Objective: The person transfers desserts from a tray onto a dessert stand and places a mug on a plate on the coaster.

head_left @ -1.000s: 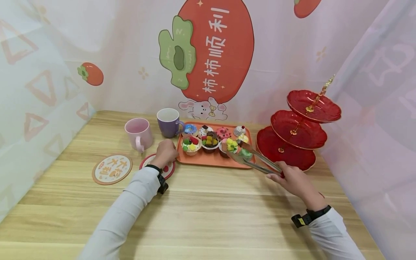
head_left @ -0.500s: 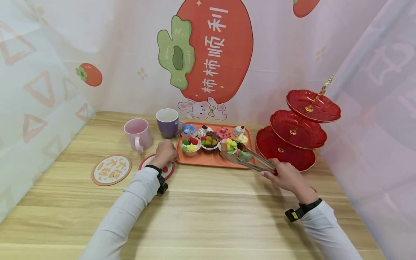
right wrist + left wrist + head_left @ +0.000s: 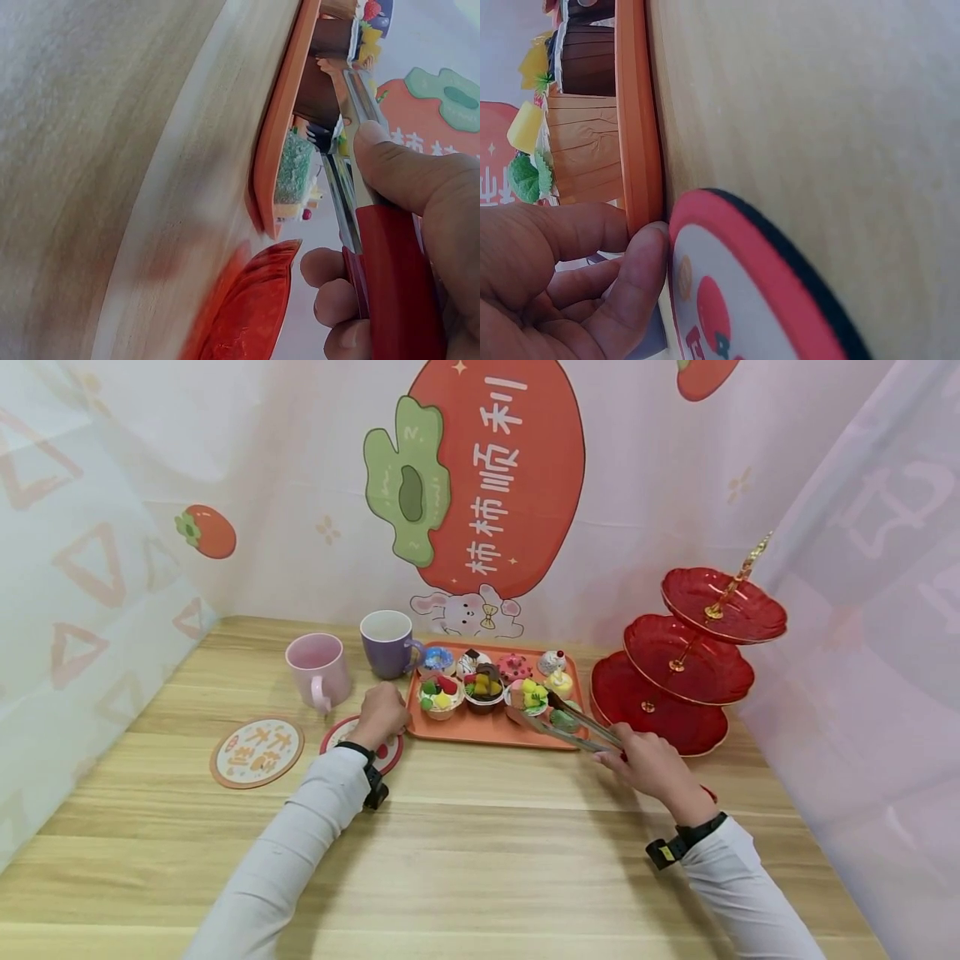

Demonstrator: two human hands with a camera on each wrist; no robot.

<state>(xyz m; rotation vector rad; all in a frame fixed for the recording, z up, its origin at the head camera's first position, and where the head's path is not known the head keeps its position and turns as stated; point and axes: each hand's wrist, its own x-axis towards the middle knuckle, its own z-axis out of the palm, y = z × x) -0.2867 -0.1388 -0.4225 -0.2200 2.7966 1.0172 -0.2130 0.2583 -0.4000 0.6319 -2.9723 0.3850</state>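
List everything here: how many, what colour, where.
Flat rectangular tray: one, orange, back centre
Small decorated sweets: nine visible, multicoloured, on the tray
Metal tongs: one, silver and red, at one sweet
Three-tier scalloped stand: one, red and gold, right
Handled mugs: two, pink and purple, left
Round coasters: two, orange and red rims, front left
Wooden tabletop: one, tan, beneath
Printed fabric backdrop: three sides, pale, around
Wrist straps: two, black, on wrists
Sleeves: two, white, on arms
Left hand: one, bare, pinching tray edge
Right hand: one, bare, holding tongs

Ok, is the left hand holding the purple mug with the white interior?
No, in the left wrist view the left hand pinches the edge of the orange rectangular tray.
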